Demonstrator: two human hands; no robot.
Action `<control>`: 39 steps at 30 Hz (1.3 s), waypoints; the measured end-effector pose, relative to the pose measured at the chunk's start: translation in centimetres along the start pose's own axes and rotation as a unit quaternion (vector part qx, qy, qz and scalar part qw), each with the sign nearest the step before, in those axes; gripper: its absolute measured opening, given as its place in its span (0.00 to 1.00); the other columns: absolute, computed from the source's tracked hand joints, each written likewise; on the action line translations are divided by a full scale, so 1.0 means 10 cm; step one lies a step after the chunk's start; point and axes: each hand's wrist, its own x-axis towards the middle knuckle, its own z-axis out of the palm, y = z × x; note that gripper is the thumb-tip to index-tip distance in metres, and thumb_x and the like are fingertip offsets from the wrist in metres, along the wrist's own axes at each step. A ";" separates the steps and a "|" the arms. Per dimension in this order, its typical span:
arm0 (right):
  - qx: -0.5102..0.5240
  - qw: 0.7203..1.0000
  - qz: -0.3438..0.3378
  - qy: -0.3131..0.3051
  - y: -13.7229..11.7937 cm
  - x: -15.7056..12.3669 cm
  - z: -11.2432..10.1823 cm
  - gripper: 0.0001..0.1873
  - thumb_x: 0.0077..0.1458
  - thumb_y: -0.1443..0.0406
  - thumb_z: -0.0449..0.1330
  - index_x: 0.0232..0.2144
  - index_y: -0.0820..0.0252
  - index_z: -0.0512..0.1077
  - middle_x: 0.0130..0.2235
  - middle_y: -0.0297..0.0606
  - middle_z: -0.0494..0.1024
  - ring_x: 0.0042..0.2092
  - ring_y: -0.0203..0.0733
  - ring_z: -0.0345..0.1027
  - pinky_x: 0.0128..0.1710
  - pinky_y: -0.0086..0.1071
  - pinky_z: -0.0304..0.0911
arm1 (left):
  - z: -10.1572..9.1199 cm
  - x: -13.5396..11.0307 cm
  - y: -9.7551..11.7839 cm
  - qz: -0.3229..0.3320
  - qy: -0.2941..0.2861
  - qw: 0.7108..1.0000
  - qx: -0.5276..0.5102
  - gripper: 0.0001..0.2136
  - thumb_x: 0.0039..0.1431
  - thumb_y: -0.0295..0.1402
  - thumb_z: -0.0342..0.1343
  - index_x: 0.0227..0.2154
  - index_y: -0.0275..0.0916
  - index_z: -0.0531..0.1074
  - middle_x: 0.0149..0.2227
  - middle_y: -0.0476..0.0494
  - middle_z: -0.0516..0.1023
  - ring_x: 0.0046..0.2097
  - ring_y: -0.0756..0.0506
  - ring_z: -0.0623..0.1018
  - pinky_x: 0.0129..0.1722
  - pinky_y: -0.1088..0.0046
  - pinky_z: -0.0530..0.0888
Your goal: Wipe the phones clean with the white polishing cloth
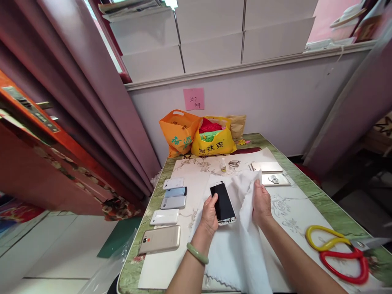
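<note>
My left hand (210, 212) grips a white smartphone (224, 204) by its left side, thumb on the edge of the black screen. The phone's lower edge looks chipped or damaged. In my right hand (261, 201) is the edge of a white cloth (252, 245), pinched between thumb and fingers. The cloth hangs down in folds to the right of the phone, and part of it lies flat beneath. Beyond the phone stands a small bottle (223, 165), with dark-framed glasses (234, 163) beside it.
Several phones lie in a column on the left, a gold phone (161, 239) nearest. Two more, including a phone with a ring (280, 179), lie right. Scissors (339, 253) rest at the right edge. An orange bag (176, 126) and yellow bag (214, 145) stand at the back.
</note>
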 end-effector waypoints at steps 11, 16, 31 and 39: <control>-0.096 0.992 -0.041 -0.076 -0.22 -0.32 0.00 0.36 0.58 0.41 0.46 0.48 0.63 0.74 0.43 0.44 0.80 0.46 0.48 0.72 0.45 0.35 0.65 | -0.02 0.02 -0.15 0.044 0.021 0.998 0.037 0.17 0.53 0.44 0.63 0.41 0.39 0.76 0.53 0.42 0.76 0.61 0.42 0.67 0.63 0.66 0.57; -0.222 0.945 -0.083 -0.225 -0.23 -0.28 0.29 0.26 0.55 0.44 0.54 0.40 0.58 0.77 0.38 0.39 0.80 0.40 0.45 0.71 0.41 0.34 0.63 | 0.04 -0.09 -0.07 0.026 -0.070 0.997 -0.008 0.20 0.53 0.44 0.62 0.45 0.38 0.75 0.43 0.39 0.81 0.47 0.41 0.79 0.51 0.64 0.70; -0.552 0.776 -0.276 -0.134 0.28 -0.41 0.38 0.25 0.68 0.53 0.37 0.31 0.56 0.67 0.29 0.36 0.74 0.28 0.39 0.65 0.27 0.32 0.46 | -0.05 0.03 -0.19 0.090 0.033 0.995 0.014 0.17 0.51 0.45 0.64 0.37 0.38 0.77 0.43 0.44 0.79 0.51 0.44 0.74 0.56 0.68 0.63; -0.605 0.724 -0.301 -0.138 0.39 -0.55 0.19 0.21 0.68 0.53 0.41 0.33 0.57 0.66 0.27 0.36 0.73 0.25 0.39 0.63 0.24 0.32 0.41 | -0.06 0.03 -0.18 0.111 0.047 0.991 -0.061 0.18 0.53 0.46 0.61 0.39 0.37 0.77 0.46 0.40 0.79 0.54 0.42 0.73 0.57 0.66 0.65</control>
